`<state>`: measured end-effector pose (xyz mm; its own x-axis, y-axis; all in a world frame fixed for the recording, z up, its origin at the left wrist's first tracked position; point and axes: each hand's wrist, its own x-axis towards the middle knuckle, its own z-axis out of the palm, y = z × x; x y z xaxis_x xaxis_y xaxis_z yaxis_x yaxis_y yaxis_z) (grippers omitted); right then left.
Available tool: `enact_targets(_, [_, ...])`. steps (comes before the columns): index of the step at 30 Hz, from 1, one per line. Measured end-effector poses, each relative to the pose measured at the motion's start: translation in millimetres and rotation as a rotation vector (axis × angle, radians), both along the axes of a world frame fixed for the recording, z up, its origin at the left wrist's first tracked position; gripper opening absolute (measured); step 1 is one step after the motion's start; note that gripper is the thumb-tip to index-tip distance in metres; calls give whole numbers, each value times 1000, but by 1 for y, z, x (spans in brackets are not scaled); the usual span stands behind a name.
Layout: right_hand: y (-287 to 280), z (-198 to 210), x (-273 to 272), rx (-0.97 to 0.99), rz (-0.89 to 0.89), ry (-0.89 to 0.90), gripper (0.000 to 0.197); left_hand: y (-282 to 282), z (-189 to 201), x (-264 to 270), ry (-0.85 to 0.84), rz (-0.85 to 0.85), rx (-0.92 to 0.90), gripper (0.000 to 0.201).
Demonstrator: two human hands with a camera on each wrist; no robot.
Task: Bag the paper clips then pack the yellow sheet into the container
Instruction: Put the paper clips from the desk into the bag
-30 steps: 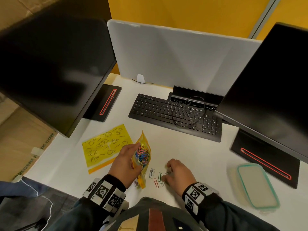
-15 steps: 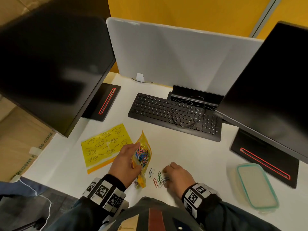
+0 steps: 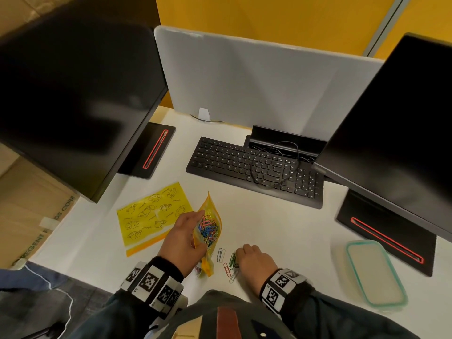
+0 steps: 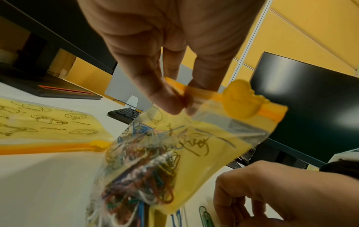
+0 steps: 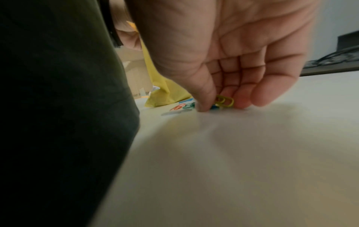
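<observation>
My left hand pinches the orange top strip of a small yellow zip bag, holding it upright on the desk; the bag is full of coloured paper clips. To its right, several loose clips lie on the white desk. My right hand is curled over them, fingertips down, pinching yellow-green clips with red and green ones beside the thumb. The yellow sheet with duck drawings lies flat to the left. The container, teal-rimmed with its lid on, sits at the right.
A black keyboard with a loose cable lies behind the work spot. Two dark monitors overhang both sides, their bases on the desk. A grey divider panel closes the back. Cardboard boxes stand off the desk's left edge.
My right hand has slid left and toward me over the loose clips and gathered some between its fingertips. The left hand and bag have stayed in place.
</observation>
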<state>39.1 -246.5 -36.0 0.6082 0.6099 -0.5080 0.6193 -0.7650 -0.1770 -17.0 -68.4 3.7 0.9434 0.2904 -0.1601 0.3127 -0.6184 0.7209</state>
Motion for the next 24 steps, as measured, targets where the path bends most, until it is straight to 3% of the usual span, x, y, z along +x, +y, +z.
enact_targets(7, [4, 8, 5, 15, 69, 20, 28, 0, 0, -2, -7, 3, -5, 71])
enact_targets(12, [4, 13, 14, 115, -5, 115, 18, 2, 0, -3, -7, 20, -7, 71])
enact_targets(15, [3, 24, 22, 310, -167, 153, 26, 2, 1, -4, -10, 29, -13, 71])
enact_targets(19, [23, 66, 35, 812, -452, 199, 26, 2, 0, -3, -20, 21, -23, 72])
enact_targets(21, [39, 79, 39, 837, -411, 225, 26, 1, -1, -1, -20, 9, -21, 73])
enact_targets(24, [57, 83, 39, 765, -300, 264, 5, 1, -2, -1, -26, 12, -19, 74])
